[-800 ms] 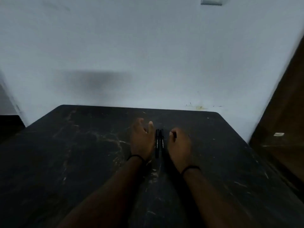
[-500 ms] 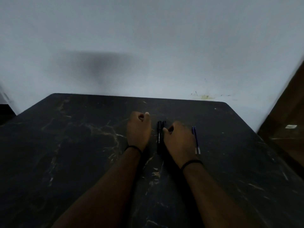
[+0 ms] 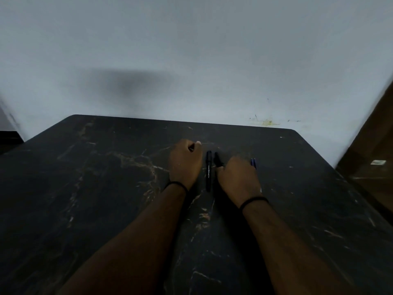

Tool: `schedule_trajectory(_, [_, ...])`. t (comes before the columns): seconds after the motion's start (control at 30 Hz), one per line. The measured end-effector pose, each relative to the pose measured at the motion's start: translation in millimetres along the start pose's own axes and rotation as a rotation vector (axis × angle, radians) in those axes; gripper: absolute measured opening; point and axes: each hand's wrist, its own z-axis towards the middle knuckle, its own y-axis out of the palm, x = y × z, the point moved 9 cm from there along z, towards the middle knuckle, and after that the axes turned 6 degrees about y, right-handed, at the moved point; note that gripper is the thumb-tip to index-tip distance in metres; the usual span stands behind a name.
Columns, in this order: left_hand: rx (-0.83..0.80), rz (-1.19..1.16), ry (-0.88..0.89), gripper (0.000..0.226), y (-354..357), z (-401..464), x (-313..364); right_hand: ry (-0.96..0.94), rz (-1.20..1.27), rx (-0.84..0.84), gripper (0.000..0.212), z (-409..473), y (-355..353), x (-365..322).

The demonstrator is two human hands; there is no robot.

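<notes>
Two forearms in view, both bare up to frame edge.
Left hand (image 3: 185, 165): bare. Pale fingernail shows at its 1 o'clock.
Left wristband (image 3: 175, 185): thin, black, cord-like, plain, round wrist at 6 o'clock of left hand.
Right hand (image 3: 237, 179): bare.
Right wristband (image 3: 254, 201): thin, black, same kind, snug round wrist at 5 o'clock of right hand.
Fine hair visible along right forearm.
Dim light hides finer detail.

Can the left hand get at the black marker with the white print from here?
Probably yes. The left hand lies beside the printed black marker, with only bare table between them. Its fingers are curled, so it must open first. The right hand holds the other black marker.
</notes>
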Motion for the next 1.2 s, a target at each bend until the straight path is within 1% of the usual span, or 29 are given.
schedule_trajectory(0.07, [0.002, 0.005, 0.024, 0.034, -1, -1, 4, 0.047, 0.095, 0.01, 0.029, 0, -3, 4])
schedule_trajectory(0.1, [0.003, -0.003, 0.032, 0.036, -1, -1, 6, 0.042, 0.121, 0.043, 0.025, 0, -7, 3])
schedule_trajectory(0.17, [-0.005, -0.049, 0.032, 0.04, 0, -2, 9, -0.026, 0.132, 0.123, 0.021, -4, -17, -4])
schedule_trajectory(0.23, [-0.008, -0.128, 0.021, 0.051, 0, -3, 10, -0.114, 0.16, 0.18, 0.017, -11, -24, -12])
schedule_trajectory(0.3, [0.007, -0.192, 0.025, 0.063, -2, -4, 12, -0.203, 0.148, 0.205, 0.013, -17, -24, -20])
schedule_trajectory(0.33, [0.017, -0.222, 0.04, 0.065, -3, -5, 14, -0.247, 0.121, 0.204, 0.011, -19, -22, -24])
schedule_trajectory(0.43, [0.035, -0.265, 0.085, 0.06, -6, -6, 17, -0.337, 0.141, 0.168, 0.013, -24, -15, -35])
schedule_trajectory(0.53, [0.031, -0.256, 0.097, 0.056, -5, -7, 17, -0.395, 0.113, 0.207, 0.021, -29, -17, -41])
schedule_trajectory(0.63, [0.026, -0.202, 0.125, 0.058, -4, -8, 19, -0.33, 0.096, 0.14, 0.032, -27, -12, -35])
schedule_trajectory(0.7, [0.014, -0.2, 0.139, 0.059, -2, -8, 19, -0.309, 0.104, 0.138, 0.036, -27, -15, -32])
schedule_trajectory(0.93, [-0.017, -0.186, 0.135, 0.054, -2, -10, 21, -0.323, 0.046, 0.173, 0.029, -32, -23, -34])
schedule_trajectory(1.2, [-0.019, -0.171, 0.159, 0.046, -8, -15, 30, -0.27, 0.015, 0.188, 0.038, -30, -23, -36])
